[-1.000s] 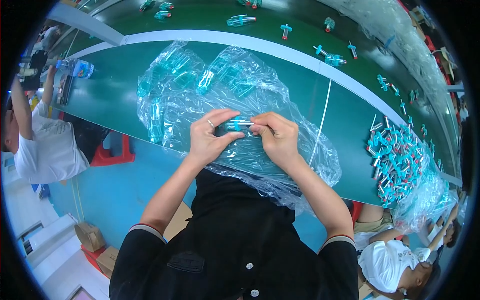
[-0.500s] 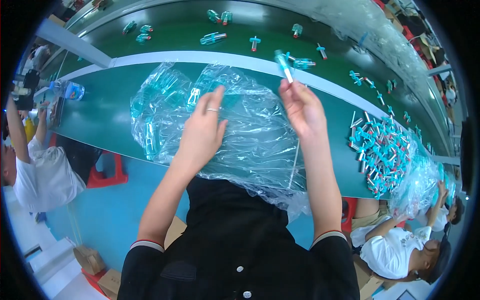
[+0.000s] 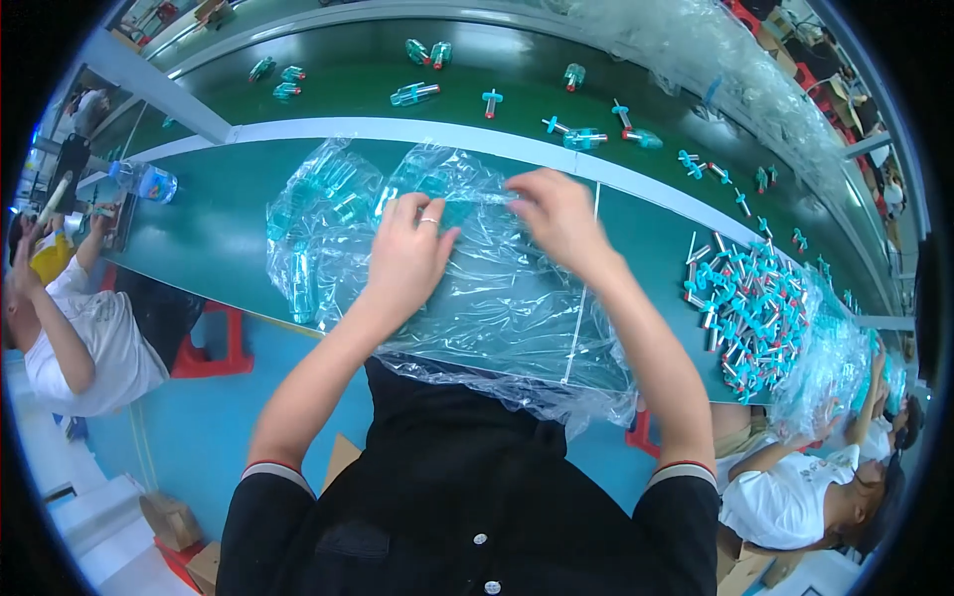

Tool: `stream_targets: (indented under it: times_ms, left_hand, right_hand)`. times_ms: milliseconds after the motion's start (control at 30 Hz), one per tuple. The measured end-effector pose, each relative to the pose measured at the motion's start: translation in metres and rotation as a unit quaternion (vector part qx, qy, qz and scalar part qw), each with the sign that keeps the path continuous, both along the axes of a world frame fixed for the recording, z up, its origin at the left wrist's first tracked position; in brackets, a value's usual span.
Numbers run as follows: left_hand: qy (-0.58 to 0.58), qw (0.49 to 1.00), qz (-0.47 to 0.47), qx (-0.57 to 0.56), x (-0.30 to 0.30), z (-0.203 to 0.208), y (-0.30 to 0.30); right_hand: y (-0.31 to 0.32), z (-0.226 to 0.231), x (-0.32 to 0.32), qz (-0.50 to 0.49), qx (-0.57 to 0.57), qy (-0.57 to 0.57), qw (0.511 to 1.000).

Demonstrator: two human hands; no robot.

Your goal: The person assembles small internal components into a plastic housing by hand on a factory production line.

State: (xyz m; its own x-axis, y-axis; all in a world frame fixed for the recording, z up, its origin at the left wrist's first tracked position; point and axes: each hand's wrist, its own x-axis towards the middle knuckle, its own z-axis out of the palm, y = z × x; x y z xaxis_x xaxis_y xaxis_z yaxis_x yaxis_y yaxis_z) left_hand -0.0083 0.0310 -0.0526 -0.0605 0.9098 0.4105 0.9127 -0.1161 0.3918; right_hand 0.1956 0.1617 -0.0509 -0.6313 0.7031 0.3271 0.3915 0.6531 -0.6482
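A clear, wrinkled plastic bag [image 3: 497, 298] lies spread in front of me, with several teal see-through tube pieces [image 3: 302, 278] inside its left and upper parts. My left hand [image 3: 405, 260] rests on the bag's upper middle, palm down. Its fingers bend over the film, and the thumb stands apart. My right hand [image 3: 558, 217] has come to the bag's upper right edge and pinches the film between thumb and fingers. Nothing else shows in that hand.
Beyond a pale rail [image 3: 397, 126] runs a dark green belt [image 3: 338, 60] carrying scattered teal pieces. To the right lies a heap of teal-and-silver parts [image 3: 750, 313] beside more plastic film [image 3: 825, 348]. A bottle [image 3: 149, 183] stands at left. People in white sit on both sides.
The teal tube piece has left my right hand; a similar piece now lies on the belt. That hand moved left and down onto the bag's film. My left fingers bent more.
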Motion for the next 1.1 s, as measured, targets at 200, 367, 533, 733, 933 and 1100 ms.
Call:
stream_targets:
  times_ms: [200,367,533,733,933,1100]
  left_hand:
    - [-0.013,0.997,-0.029,0.074,0.013,-0.043,-0.002]
    - [-0.006,0.995,-0.036,0.088,0.009,-0.047,-0.009]
    - [0.017,0.995,-0.032,0.093,0.007,-0.053,-0.009]
    - [-0.027,0.995,-0.031,0.088,0.008,-0.044,-0.008]
    - [-0.123,0.992,-0.018,-0.034,0.003,-0.019,-0.006]
    - [-0.069,0.995,-0.026,-0.072,0.011,-0.017,-0.008]
  right_hand:
    - [0.012,-0.036,-0.043,0.037,0.131,-0.047,0.990]
    - [0.046,-0.018,-0.046,0.048,-0.071,-0.052,0.995]
    - [0.078,-0.011,-0.052,-0.102,-0.132,-0.083,0.982]
    - [0.058,-0.024,-0.043,-0.191,-0.145,0.008,0.971]
    - [-0.012,0.001,-0.001,-0.097,0.053,0.013,0.994]
    - [-0.064,0.012,0.009,-0.112,0.090,0.085,0.986]
